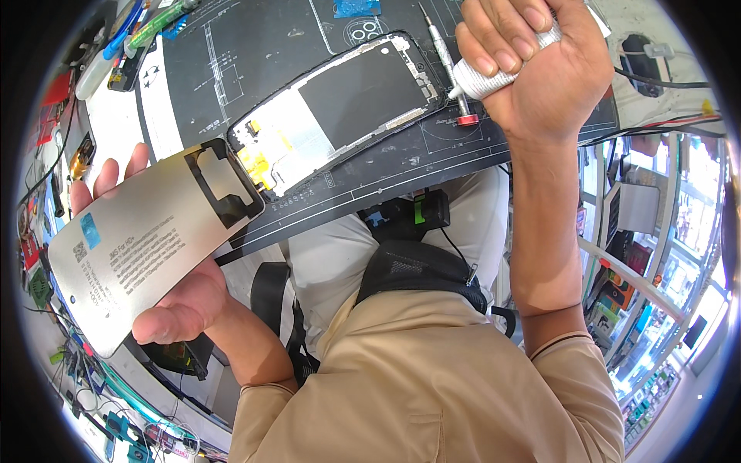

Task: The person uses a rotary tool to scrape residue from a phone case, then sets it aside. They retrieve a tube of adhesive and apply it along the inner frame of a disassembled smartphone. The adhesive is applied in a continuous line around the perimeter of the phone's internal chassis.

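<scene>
A phone frame [359,100] lies on the dark work mat, its inside up, with a black rectangle and yellow tape strips showing. My left hand [189,301] holds a phone display panel [147,239] from below, grey printed back up and slightly tilted. Several fingertips show past its far edge, and the thumb lies by the near one. At its right end the panel meets the frame. My right hand [552,77] is closed around a white glue tube [494,81], whose nozzle points at the frame's right corner. Beside that corner lies a screwdriver [440,50] with a red cap, partly behind the tube.
The dark work mat [370,170] covers the bench up to its near edge, above my lap. Pens and tools [158,27] crowd the far left. Cables [664,81] run along the right. A glass display shelf [633,285] stands to the right.
</scene>
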Available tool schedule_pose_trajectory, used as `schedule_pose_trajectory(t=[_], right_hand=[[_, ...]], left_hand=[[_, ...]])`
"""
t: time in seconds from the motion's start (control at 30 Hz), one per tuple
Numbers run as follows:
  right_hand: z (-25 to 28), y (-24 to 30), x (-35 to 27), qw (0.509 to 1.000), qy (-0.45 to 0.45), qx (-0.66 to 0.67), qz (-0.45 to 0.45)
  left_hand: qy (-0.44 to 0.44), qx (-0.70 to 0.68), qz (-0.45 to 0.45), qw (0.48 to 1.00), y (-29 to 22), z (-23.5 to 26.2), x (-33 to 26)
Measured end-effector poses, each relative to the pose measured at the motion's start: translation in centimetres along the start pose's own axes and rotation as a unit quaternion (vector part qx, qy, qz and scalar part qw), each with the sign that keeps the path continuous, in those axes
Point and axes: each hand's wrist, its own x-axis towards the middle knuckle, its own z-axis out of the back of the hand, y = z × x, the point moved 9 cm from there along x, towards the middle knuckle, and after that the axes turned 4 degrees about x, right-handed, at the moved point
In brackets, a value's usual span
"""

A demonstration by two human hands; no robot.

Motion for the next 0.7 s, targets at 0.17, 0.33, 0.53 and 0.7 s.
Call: schedule_pose_trajectory(t=[0.17,0.33,0.53,0.7], right_hand=[[0.16,-0.04,0.1,1.0,-0.006,0.002,0.003],[0.21,-0.06,0.25,1.0,-0.007,0.017,0.003],[0.3,-0.05,0.48,1.0,-0.003,0.02,0.004],[0.15,0.06,0.52,1.0,0.008,0.017,0.011]], left_hand=[[0.002,-0.005,0.002,1.0,0.01,-0.05,0.01],[-0.001,-0.004,0.004,1.0,0.02,0.02,0.02],[-0.005,-0.01,0.006,1.0,0.09,0.1,0.04],[-0.002,-0.003,0.006,1.0,0.11,0.12,0.08]])
